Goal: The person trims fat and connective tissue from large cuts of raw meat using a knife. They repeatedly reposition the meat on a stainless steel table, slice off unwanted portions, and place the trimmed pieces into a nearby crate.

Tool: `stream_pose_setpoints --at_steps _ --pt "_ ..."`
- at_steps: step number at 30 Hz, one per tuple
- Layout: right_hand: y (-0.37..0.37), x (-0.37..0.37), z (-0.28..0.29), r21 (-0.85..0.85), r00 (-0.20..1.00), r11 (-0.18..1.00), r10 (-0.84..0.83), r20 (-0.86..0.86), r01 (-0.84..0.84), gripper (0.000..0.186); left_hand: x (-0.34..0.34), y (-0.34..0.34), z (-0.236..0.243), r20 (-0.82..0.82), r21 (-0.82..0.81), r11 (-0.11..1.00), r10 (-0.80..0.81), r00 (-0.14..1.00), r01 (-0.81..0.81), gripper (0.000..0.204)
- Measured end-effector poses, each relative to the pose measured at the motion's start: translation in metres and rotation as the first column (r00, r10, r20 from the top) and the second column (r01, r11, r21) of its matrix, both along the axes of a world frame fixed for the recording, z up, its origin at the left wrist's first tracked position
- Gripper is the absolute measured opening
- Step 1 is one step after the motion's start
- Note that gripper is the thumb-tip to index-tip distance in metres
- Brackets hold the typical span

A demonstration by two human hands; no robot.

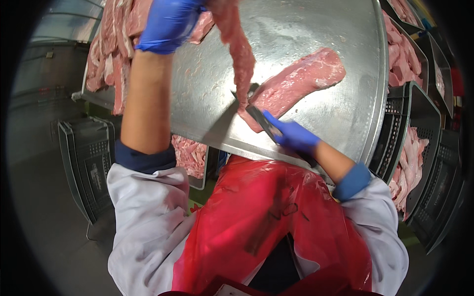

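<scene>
A thick pink piece of meat (301, 81) lies slantwise on the metal table (202, 93). From its near left end a long, ragged meat strip (240, 64) rises toward my left hand (170, 24). That hand, in a blue glove, is closed on the strip's upper end; the top edge of the picture cuts off its fingertips. My right hand (298, 138), also gloved in blue, grips a knife (264, 124). The knife is at the spot where strip and piece meet, and its tip is hard to make out there.
Several long pieces of meat (114, 42) are heaped at the table's far left. Dark crates with meat (409, 163) line the right side. One dark crate (91, 165) stands at the left, and another holding trimmings (189, 157) is below the table's near edge.
</scene>
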State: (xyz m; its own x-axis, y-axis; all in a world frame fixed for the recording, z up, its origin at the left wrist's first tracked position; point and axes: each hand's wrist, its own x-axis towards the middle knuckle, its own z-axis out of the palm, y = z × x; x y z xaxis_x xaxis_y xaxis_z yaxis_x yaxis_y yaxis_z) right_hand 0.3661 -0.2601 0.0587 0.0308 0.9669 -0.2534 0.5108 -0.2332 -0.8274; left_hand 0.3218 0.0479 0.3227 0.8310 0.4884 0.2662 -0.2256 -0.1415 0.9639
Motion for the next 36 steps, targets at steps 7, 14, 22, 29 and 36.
stream_pose_setpoints --at_steps 7,14,22,29,36 --pt "0.063 -0.060 0.023 -0.155 0.977 0.967 0.192 -0.090 -0.205 0.063 -0.176 -0.018 0.063 0.314 0.095 0.808 0.530 0.788 -0.581 0.052" --pt "0.053 0.013 0.037 0.117 0.953 0.989 -0.051 -0.298 0.090 0.064 -0.442 -0.052 0.069 0.185 0.108 0.813 0.549 0.815 -0.573 0.044" --pt "0.083 0.275 -0.050 0.321 0.849 0.874 -0.454 0.272 0.365 0.077 -0.542 -0.039 -0.173 -0.425 0.163 0.451 0.835 0.351 -0.877 0.042" --pt "0.053 0.246 -0.025 0.113 0.698 0.717 -0.610 -0.375 0.688 0.080 -0.274 -0.101 -0.281 -0.396 0.832 0.551 0.673 0.625 -0.066 0.083" --pt "-0.064 0.189 -0.015 0.126 0.362 0.354 -0.746 -0.559 0.927 0.084 -0.011 -0.162 -0.267 -0.808 0.581 0.708 0.444 0.387 0.402 0.100"
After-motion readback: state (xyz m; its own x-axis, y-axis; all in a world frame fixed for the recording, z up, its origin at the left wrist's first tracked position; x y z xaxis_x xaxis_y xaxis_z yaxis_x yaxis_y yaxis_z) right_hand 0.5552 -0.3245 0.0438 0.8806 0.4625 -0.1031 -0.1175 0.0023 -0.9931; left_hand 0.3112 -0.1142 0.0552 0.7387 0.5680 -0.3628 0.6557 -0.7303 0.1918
